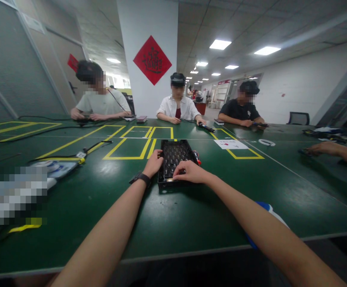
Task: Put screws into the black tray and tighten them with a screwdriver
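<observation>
A black rectangular tray point(176, 185) lies on the green table in front of me, with rows of small shiny pieces point(176, 153) inside it. My left hand point(154, 163) grips the tray's left rim, thumb and fingers bent against it. Over the tray's near end, my right hand point(190, 172) has thumb and fingertips pinched together. Whatever they hold is too small to make out. Just below those fingertips, a small pale piece point(169, 180) shows in the near left corner. Beyond the tray's right side is a red and clear object point(196, 157), partly hidden.
Yellow tape outlines point(122, 158) mark the table point(101, 191). To the left lie a plastic bag point(62, 167) and a black cable point(98, 142). A white paper point(230, 144) and a white ring point(266, 142) lie right. Three people sit opposite; another person's hand point(322, 148) reaches in from the right.
</observation>
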`<state>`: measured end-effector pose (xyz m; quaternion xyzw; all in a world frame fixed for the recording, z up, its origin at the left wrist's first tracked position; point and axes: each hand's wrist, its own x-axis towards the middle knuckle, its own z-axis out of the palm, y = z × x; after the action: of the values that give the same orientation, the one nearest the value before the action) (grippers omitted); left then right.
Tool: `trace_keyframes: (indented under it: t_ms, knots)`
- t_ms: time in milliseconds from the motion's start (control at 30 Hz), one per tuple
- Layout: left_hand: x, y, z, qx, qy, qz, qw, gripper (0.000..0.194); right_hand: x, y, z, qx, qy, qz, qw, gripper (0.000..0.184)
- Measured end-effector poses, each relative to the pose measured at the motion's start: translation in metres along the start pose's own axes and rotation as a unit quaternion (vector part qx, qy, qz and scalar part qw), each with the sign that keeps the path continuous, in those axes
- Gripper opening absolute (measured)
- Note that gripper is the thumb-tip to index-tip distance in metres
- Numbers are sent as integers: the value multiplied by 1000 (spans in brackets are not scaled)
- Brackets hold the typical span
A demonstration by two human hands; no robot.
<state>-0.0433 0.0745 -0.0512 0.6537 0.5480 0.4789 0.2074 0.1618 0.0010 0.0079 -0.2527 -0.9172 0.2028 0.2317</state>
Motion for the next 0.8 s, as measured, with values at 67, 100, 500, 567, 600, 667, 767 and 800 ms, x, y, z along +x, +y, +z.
trace_keyframes:
  t_ms: [67,100,500,567,600,667,767,800]
  knots:
    - [0,1,0,-2,-1,-3,1000,45,0,-1,-1,-1,-2,0,1000,18]
    - [0,1,0,-2,-1,-5,1000,45,0,-1,-1,-3,-2,0,1000,18]
    - [0,-1,0,-2,-1,1,1000,46,-1,1,-1,-12,-3,-4,1000,18]
    - [0,-1,0,-2,-1,0,1000,46,-1,1,-1,-10,-3,-6,1000,18]
    - [0,-1,0,-1,0,1,1000,46,-1,1,-1,-11,-2,-8,1000,19]
    - [0,-1,0,0,0,0,1000,46,-1,1,-1,-13,0,-11,1000,19]
    - [1,-1,0,1,-3,1,1000,46,-1,1,0,-15,2,-14,1000,20]
    - [1,-2,0,2,-3,3,1000,45,-1,1,0,-14,2,-14,1000,20]
